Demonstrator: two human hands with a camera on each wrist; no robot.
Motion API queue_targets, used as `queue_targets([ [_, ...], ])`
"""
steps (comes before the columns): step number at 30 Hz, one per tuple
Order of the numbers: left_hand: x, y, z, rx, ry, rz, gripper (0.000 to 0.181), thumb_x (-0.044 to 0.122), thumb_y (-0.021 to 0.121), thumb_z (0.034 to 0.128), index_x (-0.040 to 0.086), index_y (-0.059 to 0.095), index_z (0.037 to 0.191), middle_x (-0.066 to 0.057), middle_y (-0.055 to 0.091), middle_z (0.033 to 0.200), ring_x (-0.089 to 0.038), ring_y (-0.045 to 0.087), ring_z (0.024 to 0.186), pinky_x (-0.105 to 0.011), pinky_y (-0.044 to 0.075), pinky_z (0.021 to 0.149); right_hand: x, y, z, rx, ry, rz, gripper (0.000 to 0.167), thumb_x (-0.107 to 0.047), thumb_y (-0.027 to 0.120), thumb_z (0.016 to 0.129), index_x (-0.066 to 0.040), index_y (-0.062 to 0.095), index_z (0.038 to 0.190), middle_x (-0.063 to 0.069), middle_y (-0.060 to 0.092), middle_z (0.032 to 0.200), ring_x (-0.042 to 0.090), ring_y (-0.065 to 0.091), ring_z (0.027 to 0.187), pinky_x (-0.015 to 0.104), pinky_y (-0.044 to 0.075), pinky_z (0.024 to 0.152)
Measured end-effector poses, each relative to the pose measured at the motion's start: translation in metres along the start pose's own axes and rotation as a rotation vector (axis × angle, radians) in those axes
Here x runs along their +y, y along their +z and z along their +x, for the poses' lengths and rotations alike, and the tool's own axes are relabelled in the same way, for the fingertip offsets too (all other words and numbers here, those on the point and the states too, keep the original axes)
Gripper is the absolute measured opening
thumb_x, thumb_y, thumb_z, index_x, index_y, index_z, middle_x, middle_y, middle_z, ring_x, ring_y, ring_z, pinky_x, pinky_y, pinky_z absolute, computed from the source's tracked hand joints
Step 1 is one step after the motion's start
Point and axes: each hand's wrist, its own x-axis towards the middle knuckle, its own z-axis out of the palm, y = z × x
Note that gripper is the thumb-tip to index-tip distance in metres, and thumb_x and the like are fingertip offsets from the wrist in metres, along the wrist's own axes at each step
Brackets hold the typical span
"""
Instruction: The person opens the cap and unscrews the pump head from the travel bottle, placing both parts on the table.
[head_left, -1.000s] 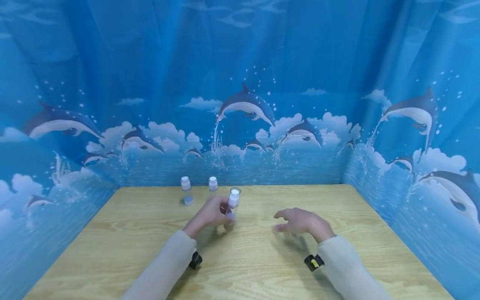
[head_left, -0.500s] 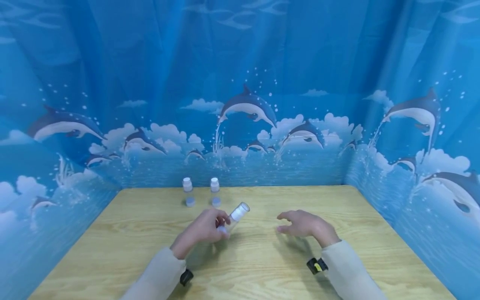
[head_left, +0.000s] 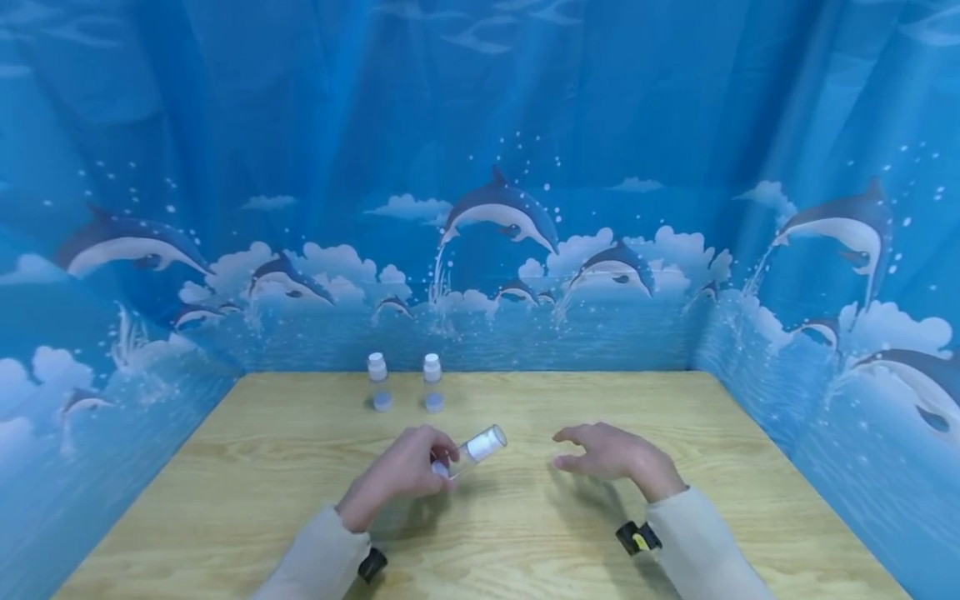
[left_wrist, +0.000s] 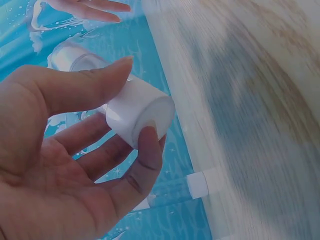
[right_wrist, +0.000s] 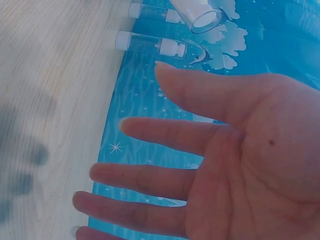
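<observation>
Hands are apart: left hand (head_left: 408,463) pinches a clear bottle (head_left: 486,443) by its white base (left_wrist: 122,110); right hand (head_left: 613,451), fingers extended, holds nothing. Bottle is over the desk (head_left: 525,517), tilted, capped end toward two o'clock. Judged light, stiff, possibly slippery; base offers sound purchase. One standing bottle (head_left: 377,368) at its ten o'clock and its neighbour (head_left: 432,369) at eleven restrict travel; room appears open at one o'clock, short of the desk's far edge.

Head pic bright w/ soft shadows on tbl (head_left: 517,533); wrists dimmer.
</observation>
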Motion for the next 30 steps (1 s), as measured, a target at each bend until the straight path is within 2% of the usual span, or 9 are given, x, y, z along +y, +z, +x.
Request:
queue_targets([
  [6,0.0067,-0.0041,0.0001,-0.010,-0.019,0.007,0.038,0.002,0.086,0.0709,0.005,0.076,0.108,-0.007,0.075,0.096,-0.018,0.067,0.086,-0.041,0.061,0.083,0.0001,-0.0022,-0.0030,0.013,-0.021,0.005,0.051,-0.031,0.063,0.102,-0.006,0.055,0.146,0.022,0.057,0.148,0.045,0.057,0.133,0.064,0.043,0.113],
  [12,0.0079,-0.0021,-0.0017,-0.032,-0.015,0.029,0.038,0.001,0.087,0.0687,0.005,0.076,0.105,-0.006,0.074,0.091,-0.017,0.066,0.082,-0.039,0.061,0.080,0.0012,0.0012,-0.0055,0.005,-0.030,0.032,0.051,-0.030,0.064,0.102,-0.005,0.055,0.145,0.026,0.056,0.148,0.046,0.054,0.135,0.065,0.042,0.112],
  [17,0.0083,-0.0003,-0.0047,-0.017,-0.018,0.035,0.039,0.002,0.087,0.0684,0.004,0.076,0.106,-0.007,0.074,0.092,-0.015,0.065,0.080,-0.038,0.061,0.078,0.0019,0.0028,-0.0059,0.007,-0.043,0.042,0.049,-0.027,0.063,0.102,-0.003,0.055,0.144,0.029,0.056,0.146,0.048,0.054,0.135,0.065,0.042,0.112],
  [22,0.0102,-0.0011,-0.0065,-0.003,-0.017,0.034,0.039,0.002,0.088,0.0681,0.004,0.076,0.106,-0.009,0.076,0.095,-0.017,0.067,0.083,-0.040,0.061,0.080,0.0011,0.0027,-0.0048,0.006,-0.038,0.039,0.050,-0.027,0.063,0.102,-0.004,0.055,0.145,0.027,0.056,0.147,0.047,0.055,0.135,0.065,0.042,0.112],
  [30,0.0099,0.0008,-0.0080,0.003,0.020,0.016,0.039,0.000,0.087,0.0681,0.001,0.076,0.105,-0.008,0.076,0.092,-0.018,0.068,0.083,-0.041,0.062,0.080,0.0004,0.0028,-0.0051,0.002,-0.012,0.050,0.052,-0.029,0.064,0.101,-0.007,0.053,0.147,0.027,0.056,0.147,0.047,0.056,0.134,0.065,0.044,0.111],
])
